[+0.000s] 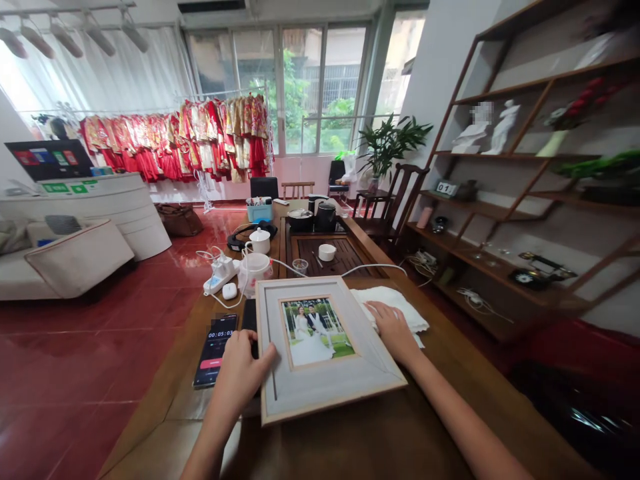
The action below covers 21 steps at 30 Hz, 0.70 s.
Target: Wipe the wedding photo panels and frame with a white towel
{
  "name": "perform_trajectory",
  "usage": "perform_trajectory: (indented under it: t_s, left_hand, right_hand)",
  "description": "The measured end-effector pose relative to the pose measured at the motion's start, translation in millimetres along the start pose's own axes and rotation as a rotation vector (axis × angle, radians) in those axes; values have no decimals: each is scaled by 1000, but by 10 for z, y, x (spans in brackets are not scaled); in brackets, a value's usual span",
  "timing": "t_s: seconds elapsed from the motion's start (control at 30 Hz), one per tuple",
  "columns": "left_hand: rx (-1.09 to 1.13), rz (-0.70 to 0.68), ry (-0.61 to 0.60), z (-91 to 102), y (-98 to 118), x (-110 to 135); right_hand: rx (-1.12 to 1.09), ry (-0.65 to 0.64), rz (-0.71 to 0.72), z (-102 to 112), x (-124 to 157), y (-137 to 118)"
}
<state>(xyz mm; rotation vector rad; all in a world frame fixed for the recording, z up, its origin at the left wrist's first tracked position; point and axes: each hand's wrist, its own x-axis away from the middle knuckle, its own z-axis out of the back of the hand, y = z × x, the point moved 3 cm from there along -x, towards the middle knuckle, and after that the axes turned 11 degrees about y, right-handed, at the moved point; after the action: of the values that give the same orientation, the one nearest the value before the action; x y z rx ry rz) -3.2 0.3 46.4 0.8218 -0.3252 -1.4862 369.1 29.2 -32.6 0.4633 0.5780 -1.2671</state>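
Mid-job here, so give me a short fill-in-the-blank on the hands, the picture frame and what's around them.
The left hand holds the ____ edge of the picture frame.
The right hand rests on the frame beside a white cloth, and the photograph shows two people in ____ clothes.
The phone lies screen ____ on the wooden table, left of the frame.

Missing words: left; wedding; up.
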Motion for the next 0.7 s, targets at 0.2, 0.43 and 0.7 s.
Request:
perform_trajectory:
  t_s: [0.2,0.43,0.7]
  left_hand:
    - [231,111,-112,-25,61,25]
    - [283,154,-100,-16,50,19]
    - [331,144,-106,-70,-54,8]
  right_hand:
    - [-200,-8,-84,275,134,-36]
    - [-485,44,-377,641,412,-330]
    - [-768,15,-553,696,379,-576]
